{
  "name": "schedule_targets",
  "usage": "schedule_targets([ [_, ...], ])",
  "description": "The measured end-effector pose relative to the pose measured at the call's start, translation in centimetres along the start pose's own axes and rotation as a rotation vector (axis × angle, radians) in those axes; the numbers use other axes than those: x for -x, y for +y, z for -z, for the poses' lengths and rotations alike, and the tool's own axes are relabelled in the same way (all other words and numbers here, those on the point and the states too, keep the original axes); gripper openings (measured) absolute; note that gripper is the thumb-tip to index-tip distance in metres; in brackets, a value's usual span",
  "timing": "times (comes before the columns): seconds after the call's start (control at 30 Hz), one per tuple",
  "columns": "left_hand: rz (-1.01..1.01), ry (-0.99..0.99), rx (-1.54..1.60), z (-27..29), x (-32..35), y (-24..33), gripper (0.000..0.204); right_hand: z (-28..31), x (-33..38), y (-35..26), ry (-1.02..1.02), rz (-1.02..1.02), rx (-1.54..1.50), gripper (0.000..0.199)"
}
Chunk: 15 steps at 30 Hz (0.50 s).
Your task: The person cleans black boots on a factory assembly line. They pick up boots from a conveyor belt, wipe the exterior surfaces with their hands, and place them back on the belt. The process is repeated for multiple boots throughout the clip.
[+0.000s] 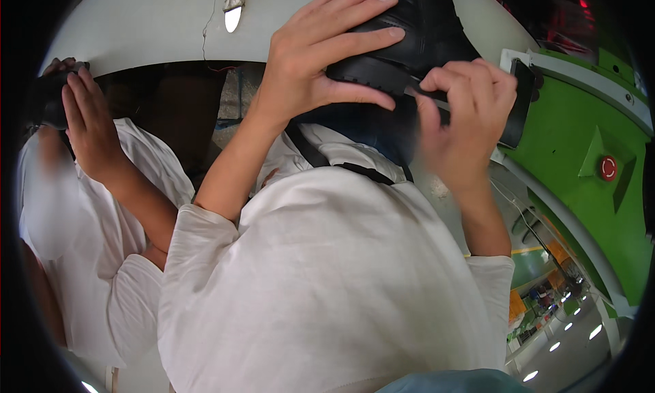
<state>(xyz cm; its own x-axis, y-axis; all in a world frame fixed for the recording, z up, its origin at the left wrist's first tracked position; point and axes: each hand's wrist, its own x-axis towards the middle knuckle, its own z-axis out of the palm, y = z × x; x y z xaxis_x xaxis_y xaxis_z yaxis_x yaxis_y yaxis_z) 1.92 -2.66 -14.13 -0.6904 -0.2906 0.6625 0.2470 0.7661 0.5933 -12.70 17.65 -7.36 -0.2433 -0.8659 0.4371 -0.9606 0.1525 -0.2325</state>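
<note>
One boot point(430, 24), black, sole point(368, 74) running crosswise; left hand point(307, 55) clasping it; right hand point(471, 110) curled at its right end, grip unclear.

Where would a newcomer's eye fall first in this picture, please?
Probably on the black leather-like boot at the top centre, with the left hand spread across it and the right hand beside its sole. Next comes the round red button on the flat green panel at the right.

Black shoe point(431, 21) cut off; right thumb point(429, 123) blurred
</note>
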Motion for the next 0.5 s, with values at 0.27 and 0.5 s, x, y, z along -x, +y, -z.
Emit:
schedule_targets([
  [0.27,0.085,0.072,0.106,-0.7,-0.9,1.2,0.060,1.1,-1.8,1.4,-0.057,-0.116,-0.194,0.034],
  [0.5,0.134,-0.025,0.048,0.8,-1.8,2.4,0.055,2.1,-1.9,1.3,0.034,-0.152,-0.252,0.048],
])
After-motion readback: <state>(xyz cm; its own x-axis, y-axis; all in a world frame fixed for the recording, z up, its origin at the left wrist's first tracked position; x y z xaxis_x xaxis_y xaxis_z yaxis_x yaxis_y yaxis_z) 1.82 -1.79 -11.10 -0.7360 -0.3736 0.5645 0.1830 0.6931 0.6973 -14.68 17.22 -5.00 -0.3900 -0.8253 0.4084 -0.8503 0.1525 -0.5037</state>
